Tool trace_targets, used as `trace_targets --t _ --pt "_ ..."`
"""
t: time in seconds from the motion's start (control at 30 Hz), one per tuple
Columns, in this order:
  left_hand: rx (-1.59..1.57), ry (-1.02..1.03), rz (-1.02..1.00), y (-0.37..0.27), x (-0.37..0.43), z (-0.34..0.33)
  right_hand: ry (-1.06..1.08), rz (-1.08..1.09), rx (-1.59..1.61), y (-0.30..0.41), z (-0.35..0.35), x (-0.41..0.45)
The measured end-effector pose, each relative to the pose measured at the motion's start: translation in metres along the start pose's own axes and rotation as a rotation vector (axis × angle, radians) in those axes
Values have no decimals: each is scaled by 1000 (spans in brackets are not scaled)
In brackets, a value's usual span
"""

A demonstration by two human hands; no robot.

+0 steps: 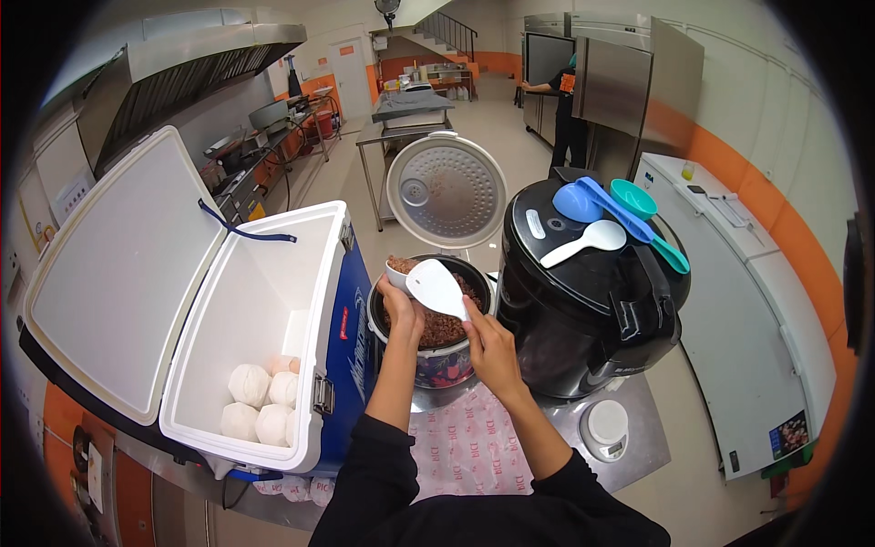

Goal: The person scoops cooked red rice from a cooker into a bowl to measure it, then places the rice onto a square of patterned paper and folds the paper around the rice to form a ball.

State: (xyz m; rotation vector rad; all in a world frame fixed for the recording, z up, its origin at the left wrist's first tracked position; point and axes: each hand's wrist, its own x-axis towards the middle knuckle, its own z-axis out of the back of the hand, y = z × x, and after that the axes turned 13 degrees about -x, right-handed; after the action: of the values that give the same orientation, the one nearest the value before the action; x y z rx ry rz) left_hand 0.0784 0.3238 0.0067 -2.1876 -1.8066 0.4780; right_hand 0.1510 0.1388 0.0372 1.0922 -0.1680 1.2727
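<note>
My left hand [403, 311] holds a small white cup [398, 277] heaped with brown cooked rice [402, 263]. In my right hand [491, 342] is a white rice paddle [437, 288], its blade beside the cup's rim. Both hands are over an open rice cooker [444, 366] with a flowered outer wall. More brown rice [441, 329] lies inside its dark pot, partly hidden by the paddle and my hands. The cooker's round metal inner lid [448, 188] stands raised behind it, with bits of rice stuck on. Printed wrapping paper [472, 444] lies before me.
A blue-and-white cooler box [342, 328], lid raised, holds several white wrapped balls [249, 384] at left. On the right a large black rice cooker [547, 314] carries a blue scoop [577, 203], a teal scoop [632, 198] and another white paddle [605, 236]. A white scale [607, 424] sits nearer. A person [566, 109] stands at the fridge.
</note>
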Motion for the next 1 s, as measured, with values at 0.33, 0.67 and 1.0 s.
trace_targets --t 0.33,0.67,1.0 --pt "54 178 -4 -3 -26 -4 272 11 -19 -10 16 35" --pt "42 97 -46 3 -27 -1 316 -50 -151 19 -4 38" --pt "-83 21 82 -19 -22 -9 36 -287 92 -5 2 5"
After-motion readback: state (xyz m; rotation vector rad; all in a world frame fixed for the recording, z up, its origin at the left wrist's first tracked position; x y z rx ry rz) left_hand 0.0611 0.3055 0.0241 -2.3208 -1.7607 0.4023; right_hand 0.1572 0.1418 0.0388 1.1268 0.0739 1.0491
